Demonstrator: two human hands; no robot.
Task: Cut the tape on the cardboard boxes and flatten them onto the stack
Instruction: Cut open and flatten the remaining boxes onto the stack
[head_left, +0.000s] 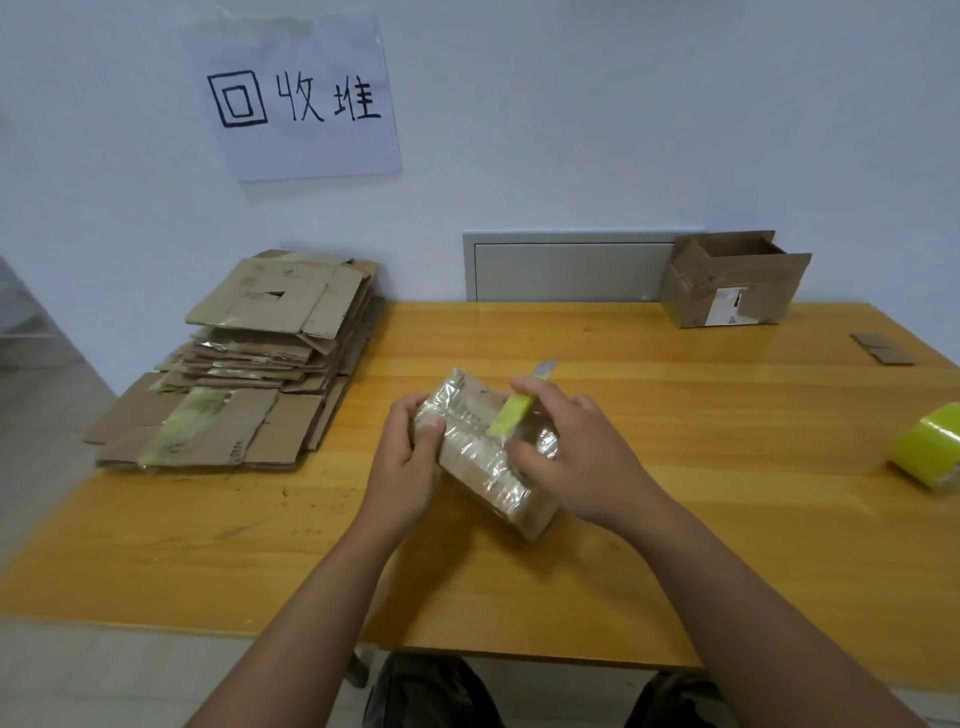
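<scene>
- Both forearms reach in from the bottom edge over the glossy wooden counter (675, 545), with plenty of bare room around them.
- Small taped cardboard box (485, 457) sits mid-counter, wrapped in shiny crinkled clear tape.
- Left hand (410, 457) grips its left end, thumb on top.
- Right hand (566, 452) holds a yellow-green utility knife (514, 410) against the box, blade pointing away.
- Flattened cardboard stack (249, 364) overhangs the counter's left edge; an open box (732, 280) stands far right, and a yellow-green tape roll (927, 444) lies at the right edge.
</scene>
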